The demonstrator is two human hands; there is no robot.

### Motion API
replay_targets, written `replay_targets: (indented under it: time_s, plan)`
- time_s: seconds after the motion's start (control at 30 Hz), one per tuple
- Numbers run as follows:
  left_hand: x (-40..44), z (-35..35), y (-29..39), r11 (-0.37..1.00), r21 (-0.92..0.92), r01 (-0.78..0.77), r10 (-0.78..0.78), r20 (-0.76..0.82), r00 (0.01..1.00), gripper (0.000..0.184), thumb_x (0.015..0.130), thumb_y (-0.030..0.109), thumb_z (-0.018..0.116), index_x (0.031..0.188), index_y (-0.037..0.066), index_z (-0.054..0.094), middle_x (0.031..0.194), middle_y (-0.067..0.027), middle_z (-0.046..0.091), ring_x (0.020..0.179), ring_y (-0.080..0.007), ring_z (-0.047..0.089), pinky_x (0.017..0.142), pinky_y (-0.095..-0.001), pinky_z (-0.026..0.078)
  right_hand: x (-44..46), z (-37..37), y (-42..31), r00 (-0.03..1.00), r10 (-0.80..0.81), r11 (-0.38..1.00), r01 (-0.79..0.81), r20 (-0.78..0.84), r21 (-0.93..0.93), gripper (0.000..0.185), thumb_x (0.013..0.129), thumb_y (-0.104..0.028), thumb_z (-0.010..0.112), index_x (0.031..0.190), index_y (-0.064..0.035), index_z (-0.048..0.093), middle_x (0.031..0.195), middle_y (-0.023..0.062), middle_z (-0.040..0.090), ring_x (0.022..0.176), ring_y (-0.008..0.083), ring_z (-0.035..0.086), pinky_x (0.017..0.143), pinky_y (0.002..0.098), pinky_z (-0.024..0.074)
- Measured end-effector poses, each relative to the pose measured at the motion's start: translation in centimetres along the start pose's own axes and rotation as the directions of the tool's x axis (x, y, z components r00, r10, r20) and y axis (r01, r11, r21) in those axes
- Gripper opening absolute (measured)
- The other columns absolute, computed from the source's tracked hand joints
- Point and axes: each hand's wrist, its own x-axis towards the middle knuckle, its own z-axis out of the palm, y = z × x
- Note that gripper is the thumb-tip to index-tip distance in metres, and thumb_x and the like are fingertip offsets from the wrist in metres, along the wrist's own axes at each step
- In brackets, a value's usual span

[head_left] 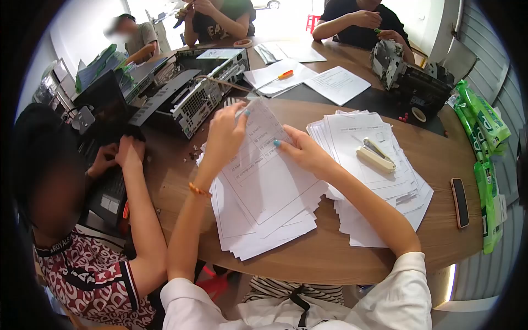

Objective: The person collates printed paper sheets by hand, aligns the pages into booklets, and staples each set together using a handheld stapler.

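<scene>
My left hand [226, 129] pinches the upper left edge of some printed sheets [258, 135], tilted up off the table. On their right edge my right hand [301, 148] is closed, its thumb on top and its fingers hidden underneath. Below them lies a loose pile of white papers [269, 231] with uneven edges. A second pile of papers [368, 192] spreads out to the right, near my right forearm. A cream-coloured stapler [375, 159] rests on that second pile.
An opened computer case [203, 99] stands at the back left, beside a co-worker handling a black laptop [107, 192]. A screwdriver [283, 75] lies on papers farther back. A phone [460, 202] and green packets [484, 126] are on the right. Other people sit opposite.
</scene>
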Motion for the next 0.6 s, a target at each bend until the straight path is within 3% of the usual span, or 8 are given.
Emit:
replay_targets:
  time_s: [0.13,0.27,0.3,0.33,0.43,0.5,0.57,0.6]
  plan:
    - [0.3,1.0,-2.0,0.776,-0.57,0.269,-0.153,0.243,0.958,0.018,0.086,0.009,0.045,0.092,-0.003,0.056,0.076,-0.0003,0.058,0.067,-0.0037,0.047,0.061,-0.0191,0.039,-0.3,0.0,-0.3,0.999,0.035,0.964,-0.038,-0.017,-0.264,0.03,0.088,-0.013,0.046,0.114,0.0013,0.044,0.097,0.0068,0.057,0.089,0.0091,0.052,0.078,0.0231,0.0411]
    - [-0.2,2.8,-3.0,0.788,-0.576,0.217,-0.135,0.183,0.974,0.016,0.085,0.007,0.046,0.093,-0.002,0.056,0.074,-0.0019,0.059,0.067,-0.0052,0.049,0.061,-0.0217,0.04,0.0,-1.1,-0.3,0.995,-0.099,0.972,0.093,-0.017,-0.216,0.028,0.088,-0.018,0.048,0.108,0.0014,0.046,0.091,0.0093,0.059,0.082,0.0113,0.055,0.072,0.0249,0.0435]
    - [-0.3,3.2,-3.1,0.844,-0.517,0.144,-0.125,0.072,0.99,0.015,0.084,0.006,0.047,0.092,-0.002,0.056,0.072,-0.0054,0.059,0.064,-0.0071,0.05,0.059,-0.023,0.04,-0.3,-2.1,-2.7,0.999,0.019,0.903,-0.031,-0.031,-0.428,0.03,0.086,-0.022,0.052,0.103,0.0017,0.048,0.088,0.011,0.059,0.078,0.0136,0.056,0.069,0.0263,0.0445]
    - [-0.5,3.7,-2.7,0.889,-0.451,0.08,-0.108,-0.037,0.993,0.014,0.083,0.004,0.048,0.092,-0.001,0.057,0.069,-0.0088,0.059,0.062,-0.0089,0.051,0.058,-0.0243,0.041,-0.4,-3.4,-4.0,0.988,0.137,0.772,-0.152,-0.072,-0.617,0.032,0.084,-0.026,0.056,0.097,0.002,0.05,0.084,0.0126,0.06,0.074,0.0159,0.057,0.066,0.0277,0.0454]
    - [-1.2,3.6,-1.3,0.958,-0.263,0.115,-0.13,-0.039,0.991,0.014,0.082,0.004,0.049,0.092,-0.001,0.057,0.069,-0.0171,0.058,0.059,-0.0178,0.056,0.057,-0.028,0.042,-3.5,-9.0,-6.6,0.983,-0.066,0.193,-0.157,-0.172,-0.969,0.054,0.065,-0.047,0.069,0.083,0.0011,0.052,0.079,0.0146,0.059,0.072,0.0244,0.058,0.061,0.0337,0.0455]
    - [-1.5,4.3,-1.5,0.963,-0.266,0.036,-0.066,-0.106,0.992,0.014,0.082,0.004,0.048,0.092,-0.001,0.057,0.073,-0.0201,0.057,0.062,-0.027,0.059,0.057,-0.0315,0.042,-5.3,-12.0,-6.4,0.986,-0.043,0.1,-0.154,-0.159,-0.983,0.058,0.061,-0.049,0.07,0.082,0.0021,0.053,0.079,0.0154,0.058,0.073,0.0262,0.057,0.062,0.0346,0.0451]
    - [-1.6,4.2,-1.1,0.981,-0.192,0.037,-0.055,-0.093,0.994,0.014,0.081,0.004,0.048,0.091,-0.001,0.057,0.075,-0.0198,0.058,0.066,-0.0308,0.059,0.058,-0.0339,0.043,-6.2,-13.4,-6.3,0.883,0.435,0.047,-0.22,-0.178,-0.974,0.059,0.058,-0.049,0.072,0.083,0.002,0.055,0.079,0.0165,0.058,0.074,0.0276,0.057,0.062,0.0357,0.0449]
    - [-1.6,4.2,-0.9,0.98,-0.198,0.039,-0.057,-0.086,0.995,0.014,0.081,0.004,0.048,0.091,-0.001,0.057,0.075,-0.0198,0.058,0.066,-0.0308,0.059,0.058,-0.0339,0.043,-6.4,-13.5,-5.3,0.895,0.401,0.057,-0.238,-0.196,-0.97,0.056,0.059,-0.047,0.071,0.083,0.0015,0.056,0.077,0.0181,0.058,0.074,0.0277,0.057,0.063,0.0355,0.0449]
